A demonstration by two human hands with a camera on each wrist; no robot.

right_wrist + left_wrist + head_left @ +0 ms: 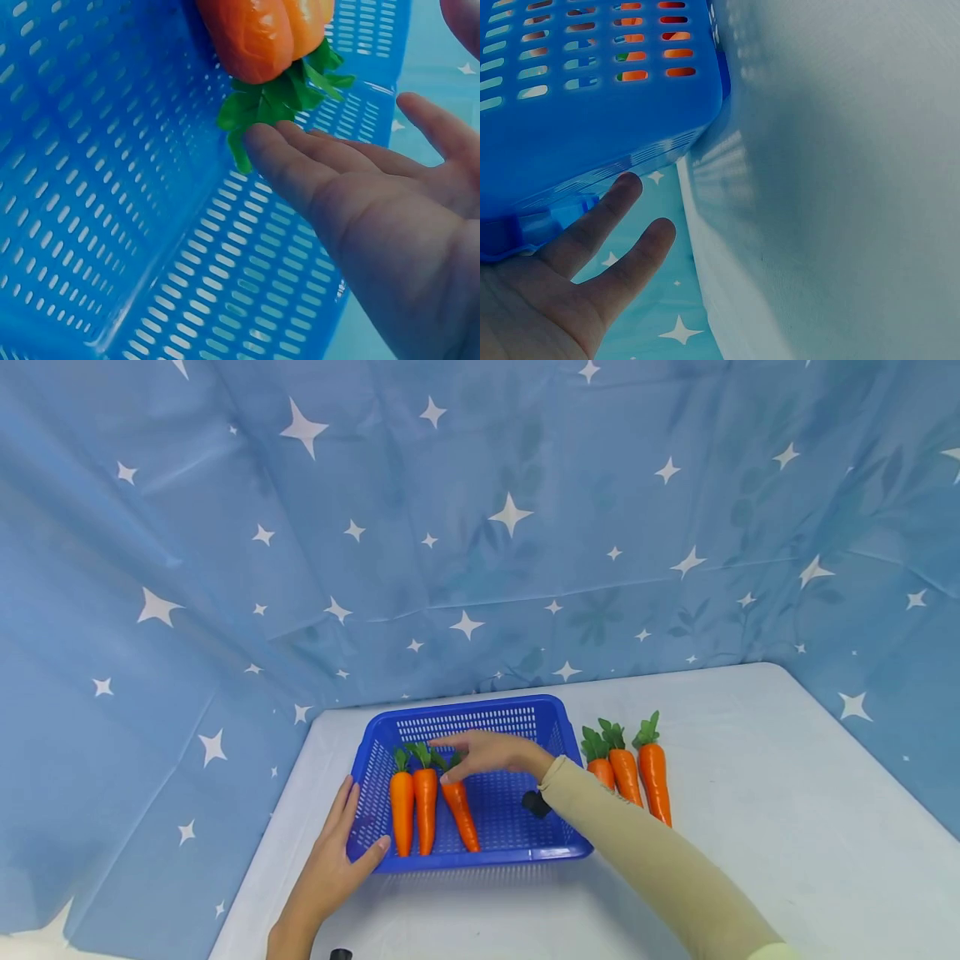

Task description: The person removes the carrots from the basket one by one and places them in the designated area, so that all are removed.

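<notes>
A blue plastic basket holds three orange carrots with green leaves. Two carrots, one at the far left and another close beside it, lie nearly parallel, while the third carrot slants to their right. Over the top of this slanting carrot is my right hand, fingers extended; in the right wrist view its fingertips are right at the green leaves. My left hand rests against the basket's left front corner, fingers spread along the outside and thumb at the front rim.
Right of the basket, three more carrots lie on the white table, including a middle carrot and a rightmost carrot; my right forearm partly covers them. A blue star-patterned curtain hangs behind and beside the table.
</notes>
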